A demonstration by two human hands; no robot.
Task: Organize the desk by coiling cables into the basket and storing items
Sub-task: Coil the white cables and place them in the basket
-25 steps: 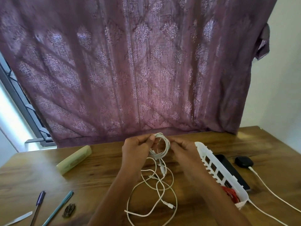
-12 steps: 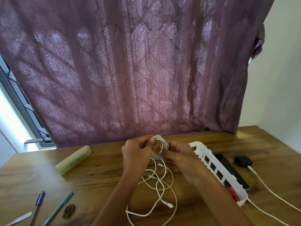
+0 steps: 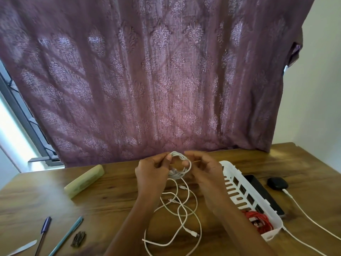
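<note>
A white cable point(image 3: 180, 206) is partly wound into a small coil point(image 3: 181, 171) held above the wooden desk point(image 3: 110, 204). My left hand point(image 3: 153, 172) pinches the coil's left side between thumb and fingers. On the coil's right side, my right hand point(image 3: 204, 170) has its fingers curled round the loops. The loose rest of the cable trails in loops on the desk below, ending in a plug point(image 3: 192, 233). A white slotted basket point(image 3: 239, 195) lies just right of my right hand, with a coiled red cable point(image 3: 258, 219) inside.
A black flat device point(image 3: 263, 193) and a black charger point(image 3: 277, 183) with its white lead point(image 3: 310, 218) lie right of the basket. Left on the desk are a pale green case point(image 3: 84, 181), two pens point(image 3: 44, 231), a dark clip point(image 3: 78, 241) and a white blade-shaped piece point(image 3: 24, 248). A purple curtain hangs behind.
Both hands have kept winding; the coil has gained cable and the loose loops on the desk have shifted slightly. The camera tilted a little.
</note>
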